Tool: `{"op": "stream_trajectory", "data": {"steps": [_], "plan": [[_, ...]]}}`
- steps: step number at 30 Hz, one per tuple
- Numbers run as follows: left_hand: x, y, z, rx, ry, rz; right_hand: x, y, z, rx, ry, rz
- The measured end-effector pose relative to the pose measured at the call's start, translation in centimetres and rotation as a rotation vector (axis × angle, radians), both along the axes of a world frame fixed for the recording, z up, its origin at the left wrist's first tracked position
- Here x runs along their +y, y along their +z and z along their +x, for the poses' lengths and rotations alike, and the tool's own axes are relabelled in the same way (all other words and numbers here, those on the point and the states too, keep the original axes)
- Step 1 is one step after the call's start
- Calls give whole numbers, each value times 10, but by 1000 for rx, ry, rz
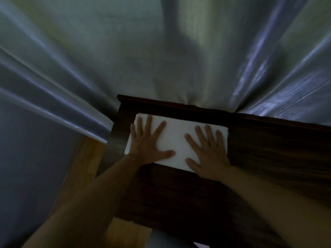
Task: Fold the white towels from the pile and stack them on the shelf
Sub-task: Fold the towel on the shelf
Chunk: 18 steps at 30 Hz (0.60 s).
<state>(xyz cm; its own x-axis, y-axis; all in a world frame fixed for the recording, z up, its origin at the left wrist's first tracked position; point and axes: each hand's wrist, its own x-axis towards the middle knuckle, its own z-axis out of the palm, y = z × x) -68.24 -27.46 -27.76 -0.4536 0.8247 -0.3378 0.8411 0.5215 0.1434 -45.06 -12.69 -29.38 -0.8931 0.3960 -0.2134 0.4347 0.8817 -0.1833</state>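
We press the folded towel (176, 138) flat on the dark shelf (268, 149) with left hand (146, 142) and right hand (207, 151) spread open, but since it lies at the shelf's left end, a sideways shove could slide it off.

A folded white towel (176, 138) is shown lying flat on a dark wooden shelf (268, 154) — pressed by the left hand (146, 142) and right hand (208, 154), fingers spread straight. Grey curtains (71, 68) are seen behind — blurred.
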Motion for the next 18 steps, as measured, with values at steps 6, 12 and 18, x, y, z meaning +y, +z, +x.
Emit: {"op": "stream_trajectory", "data": {"steps": [6,12,18], "plan": [[-2,-2,-68,29,44,17,0,2,-67,-42,-35,13],[-11,-10,-98,26,42,79,-14,-1,-90,-22,-33,73],[-13,-9,-101,14,48,80,-7,-1,-93,-20,1,63]]}}
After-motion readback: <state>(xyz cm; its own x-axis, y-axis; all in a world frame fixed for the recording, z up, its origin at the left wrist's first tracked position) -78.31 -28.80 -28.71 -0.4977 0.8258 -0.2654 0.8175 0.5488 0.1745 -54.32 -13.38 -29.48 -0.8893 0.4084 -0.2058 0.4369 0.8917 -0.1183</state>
